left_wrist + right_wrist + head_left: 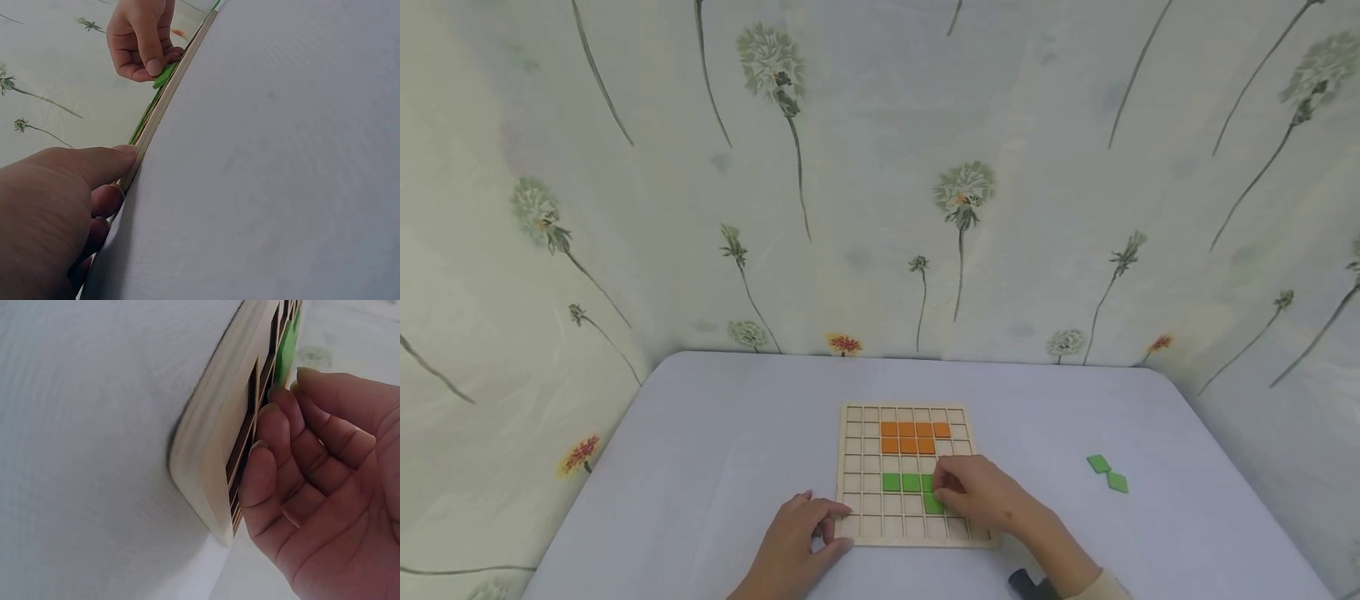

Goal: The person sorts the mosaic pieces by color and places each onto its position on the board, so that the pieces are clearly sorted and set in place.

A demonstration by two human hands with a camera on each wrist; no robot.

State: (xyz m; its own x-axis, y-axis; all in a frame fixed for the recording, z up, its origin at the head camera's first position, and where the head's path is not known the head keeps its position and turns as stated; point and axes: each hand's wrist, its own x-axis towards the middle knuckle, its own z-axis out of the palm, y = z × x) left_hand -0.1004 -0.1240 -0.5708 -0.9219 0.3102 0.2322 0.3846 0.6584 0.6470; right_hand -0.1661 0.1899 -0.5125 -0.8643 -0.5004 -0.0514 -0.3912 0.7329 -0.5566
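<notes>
A square wooden grid board [841, 458] lies on the table. Orange tiles [907, 430] fill several cells in two upper rows, and green tiles [891, 482] sit in a lower row. My left hand [793, 542] grips the board's near left corner, its thumb [112, 164] on the edge in the left wrist view. Over the board, my right hand [981, 493] pinches a green tile [164, 76], which stands tilted at the fingertips in the left wrist view. The right wrist view shows the curled fingers [258, 478] against the grid; the hand partly hides the board's right side.
Two loose green tiles [1108, 473] lie on the white table [737, 417], right of the board. A black object [1032, 584] shows by the right wrist. A flower-patterned cloth [865, 183] hangs behind the table and on both sides.
</notes>
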